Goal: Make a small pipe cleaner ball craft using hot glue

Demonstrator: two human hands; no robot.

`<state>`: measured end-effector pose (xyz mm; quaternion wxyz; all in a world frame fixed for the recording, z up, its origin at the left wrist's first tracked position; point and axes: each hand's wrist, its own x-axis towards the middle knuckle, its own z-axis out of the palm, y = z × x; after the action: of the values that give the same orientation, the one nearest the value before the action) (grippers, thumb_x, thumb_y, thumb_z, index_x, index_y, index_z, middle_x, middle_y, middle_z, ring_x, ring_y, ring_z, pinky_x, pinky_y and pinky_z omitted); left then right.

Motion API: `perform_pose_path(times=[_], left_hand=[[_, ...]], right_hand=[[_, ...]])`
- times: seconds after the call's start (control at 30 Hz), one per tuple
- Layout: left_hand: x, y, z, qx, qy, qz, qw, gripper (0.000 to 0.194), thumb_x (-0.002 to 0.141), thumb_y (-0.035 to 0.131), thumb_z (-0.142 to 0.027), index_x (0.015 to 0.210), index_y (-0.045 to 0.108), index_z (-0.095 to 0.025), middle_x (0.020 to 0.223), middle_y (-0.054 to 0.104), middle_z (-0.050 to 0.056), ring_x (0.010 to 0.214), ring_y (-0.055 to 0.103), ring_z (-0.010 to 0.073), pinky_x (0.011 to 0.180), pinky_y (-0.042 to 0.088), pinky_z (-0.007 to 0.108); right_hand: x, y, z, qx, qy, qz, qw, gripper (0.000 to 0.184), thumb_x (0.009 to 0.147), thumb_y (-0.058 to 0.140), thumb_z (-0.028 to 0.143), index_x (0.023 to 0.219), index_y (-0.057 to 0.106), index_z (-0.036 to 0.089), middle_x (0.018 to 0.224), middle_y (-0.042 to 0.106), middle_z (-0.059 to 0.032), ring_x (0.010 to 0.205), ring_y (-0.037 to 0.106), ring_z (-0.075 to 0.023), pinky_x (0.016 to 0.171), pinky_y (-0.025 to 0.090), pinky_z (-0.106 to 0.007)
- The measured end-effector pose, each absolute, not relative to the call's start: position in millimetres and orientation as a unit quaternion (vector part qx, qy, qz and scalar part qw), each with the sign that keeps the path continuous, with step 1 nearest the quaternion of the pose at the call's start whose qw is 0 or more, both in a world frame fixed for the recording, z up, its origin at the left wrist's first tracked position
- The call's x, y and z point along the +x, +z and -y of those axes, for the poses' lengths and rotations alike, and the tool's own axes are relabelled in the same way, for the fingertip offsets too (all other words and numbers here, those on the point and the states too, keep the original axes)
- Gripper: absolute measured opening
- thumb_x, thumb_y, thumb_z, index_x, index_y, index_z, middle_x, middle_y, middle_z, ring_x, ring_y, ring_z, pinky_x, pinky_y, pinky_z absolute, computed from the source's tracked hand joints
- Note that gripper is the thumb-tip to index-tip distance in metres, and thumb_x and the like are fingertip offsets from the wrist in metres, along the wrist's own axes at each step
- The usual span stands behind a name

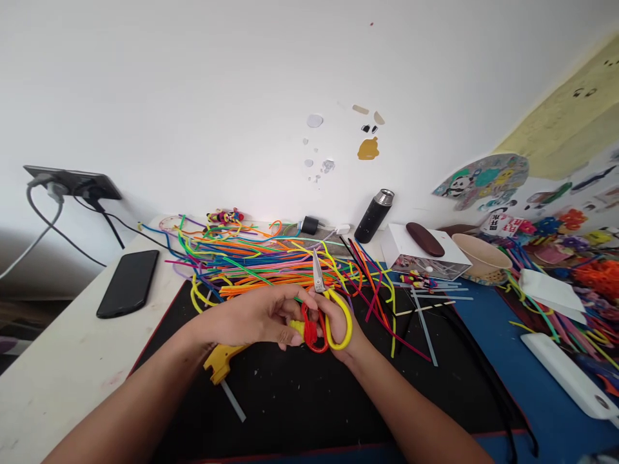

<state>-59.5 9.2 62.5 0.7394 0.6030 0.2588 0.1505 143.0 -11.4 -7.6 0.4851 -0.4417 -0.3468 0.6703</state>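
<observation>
My right hand (pixel 344 325) is closed around a pair of scissors (pixel 340 322) with a thick yellow handle, the metal blades pointing up and away from me. Beside it my left hand (pixel 271 317) pinches a small red and yellow fuzzy pipe-cleaner piece (pixel 309 327), its fingers curled close to the scissors' handle. A red loop shows between the hands; whether it belongs to the piece or the scissors is unclear. Partly under my left wrist lies a yellow glue gun (pixel 221 362), with a translucent glue stick (pixel 234 401) poking out toward me.
Many coloured pipe cleaners (pixel 256 261) spread behind my hands on the black mat (pixel 290 406). A phone (pixel 128 283) lies left. A black flask (pixel 374 216), a white box (pixel 399 241) and a bowl (pixel 481 254) stand back right. Several glue sticks (pixel 425 328) lie right.
</observation>
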Motion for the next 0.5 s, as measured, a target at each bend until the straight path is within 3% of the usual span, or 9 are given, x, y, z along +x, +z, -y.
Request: perform_pose_path(times=[0.2,0.5], left_hand=[[-65.3,69.5,-10.0,0.614,0.188,-0.268,0.718,0.038,0.090,0.079,-0.028,0.123,0.061,-0.021,0.089,0.069,0.001,0.080,0.064,0.0155,0.074,0.049,0.028],[-68.5,72.5,-17.3,0.611,0.245,-0.276,0.701,0.026,0.089,0.079,-0.024,0.111,0.065,-0.019,0.103,0.075,0.005,0.091,0.069,0.0175,0.080,0.052,0.030]], right_hand=[[140.8,-10.5,8.9,-0.455,0.643,0.384,0.482,0.034,0.083,0.079,0.049,0.083,0.062,0.019,0.047,0.053,0.0072,0.032,0.042,-0.0081,0.036,0.027,-0.021],[137.4,-17.0,12.0,-0.460,0.651,0.391,0.460,0.038,0.079,0.080,0.051,0.086,0.060,0.019,0.047,0.052,0.0083,0.032,0.041,-0.0082,0.035,0.027,-0.020]])
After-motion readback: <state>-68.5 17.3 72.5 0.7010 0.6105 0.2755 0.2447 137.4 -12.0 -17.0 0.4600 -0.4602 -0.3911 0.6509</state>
